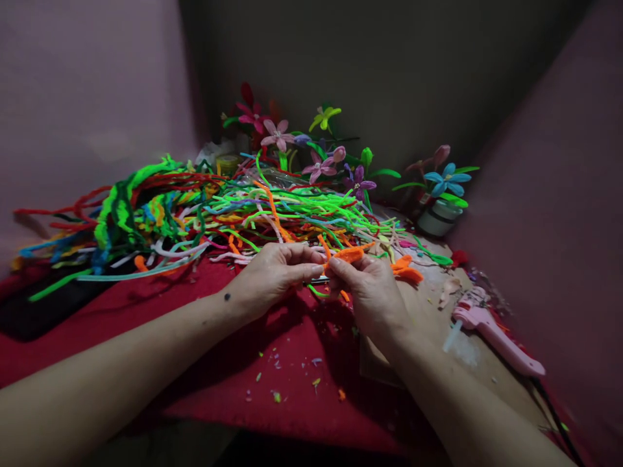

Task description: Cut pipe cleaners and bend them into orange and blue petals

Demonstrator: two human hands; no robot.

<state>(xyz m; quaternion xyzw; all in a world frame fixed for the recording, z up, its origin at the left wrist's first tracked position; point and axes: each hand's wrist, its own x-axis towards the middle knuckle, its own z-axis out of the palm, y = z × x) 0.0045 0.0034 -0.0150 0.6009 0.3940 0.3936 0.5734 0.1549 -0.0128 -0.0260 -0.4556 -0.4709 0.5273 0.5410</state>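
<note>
Both hands meet over the red cloth at the middle of the head view. My right hand (pixel 377 295) is closed, thumb and fingers pinching an orange pipe cleaner (pixel 349 253) bent into a petal-like shape. My left hand (pixel 277 275) is closed too, its thumb and fingertips pressed together at a thin orange end beside the right thumb. More orange pipe-cleaner petals (pixel 407 270) lie just right of my right hand. Behind the hands spreads a large heap of coloured pipe cleaners (pixel 302 207). The fingertips partly hide how the orange piece is bent.
At the right, a pink glue gun (pixel 496 334) lies on a cardboard sheet (pixel 428 331). Finished pipe-cleaner flowers (pixel 277 135) stand at the back, and a blue one (pixel 448 178) rises from a small jar (pixel 439 218). Coloured scraps dot the red cloth (pixel 233 383).
</note>
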